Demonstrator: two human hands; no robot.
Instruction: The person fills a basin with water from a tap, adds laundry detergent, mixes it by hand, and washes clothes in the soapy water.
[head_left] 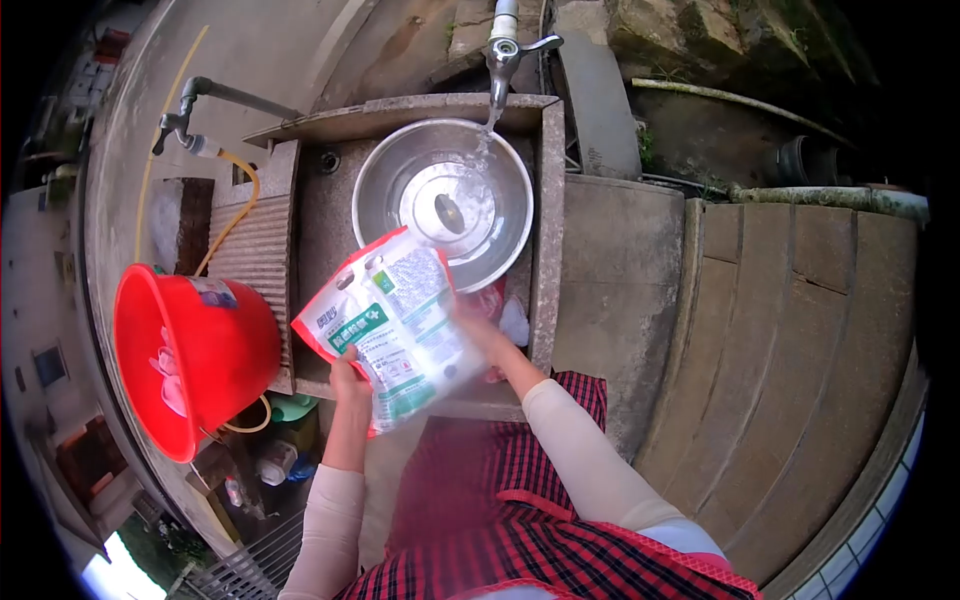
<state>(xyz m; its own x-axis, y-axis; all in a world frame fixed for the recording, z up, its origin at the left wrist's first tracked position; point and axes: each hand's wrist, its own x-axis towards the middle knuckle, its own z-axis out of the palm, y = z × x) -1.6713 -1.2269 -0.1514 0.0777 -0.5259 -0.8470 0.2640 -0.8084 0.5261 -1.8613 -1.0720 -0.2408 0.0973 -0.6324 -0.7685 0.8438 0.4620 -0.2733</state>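
A white and red plastic bag with green printed labels, which looks like a washing powder bag [395, 320], is held tilted over the near side of the sink. My left hand [350, 382] is closed on its lower left edge, thumb on the front. At its right side, my right hand [482, 338] grips the bag, its fingers blurred and partly hidden. Just beyond the bag, a round metal basin [372, 190] sits in the sink with water in it. Water runs into this basin from a metal tap [503, 62].
The concrete sink [549, 230] surrounds the basin, with a ribbed washboard slab [250, 235] on its left. A red bucket [225, 335] holding something pink stands at the left, near a second tap [176, 122] with a yellow hose [250, 185]. Stone steps [770, 350] lie right.
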